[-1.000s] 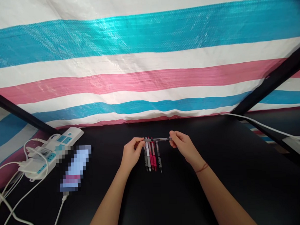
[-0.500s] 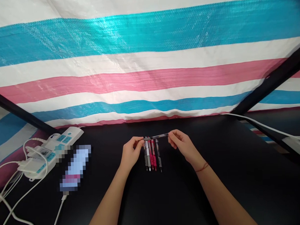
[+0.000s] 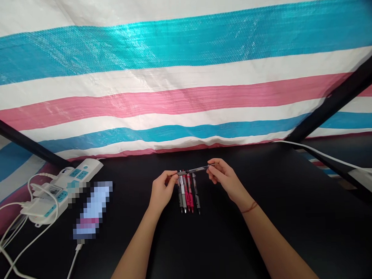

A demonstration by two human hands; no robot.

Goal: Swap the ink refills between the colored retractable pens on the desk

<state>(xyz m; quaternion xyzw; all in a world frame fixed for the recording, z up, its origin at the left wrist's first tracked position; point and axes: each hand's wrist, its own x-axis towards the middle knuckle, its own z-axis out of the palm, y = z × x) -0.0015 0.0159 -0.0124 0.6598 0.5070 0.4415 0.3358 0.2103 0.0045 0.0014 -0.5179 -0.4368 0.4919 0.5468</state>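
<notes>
A dark pen with a clear barrel (image 3: 197, 169) lies crosswise between my two hands, over the far ends of a row of pens. My left hand (image 3: 162, 190) pinches its left end between thumb and fingertips. At its right end my right hand (image 3: 223, 175) is closed on it with thumb and fingers. Below sits the row, side by side on the table: a grey and black pen (image 3: 180, 196), a white pen (image 3: 183, 192), two red pens (image 3: 189, 196) and, slightly apart on the right, another dark pen (image 3: 197, 196).
On the left of the black table (image 3: 183, 249) are a white power strip (image 3: 62, 196) with several cables and a blurred phone (image 3: 92, 210) on a charging cord. A striped tarp (image 3: 184, 103) hangs behind. A white cable (image 3: 323, 153) crosses the right side.
My right hand's fingers have shifted slightly on the end of the pen, the index finger now lifted a little. My left hand stays nearly still, and the row of pens is unchanged.
</notes>
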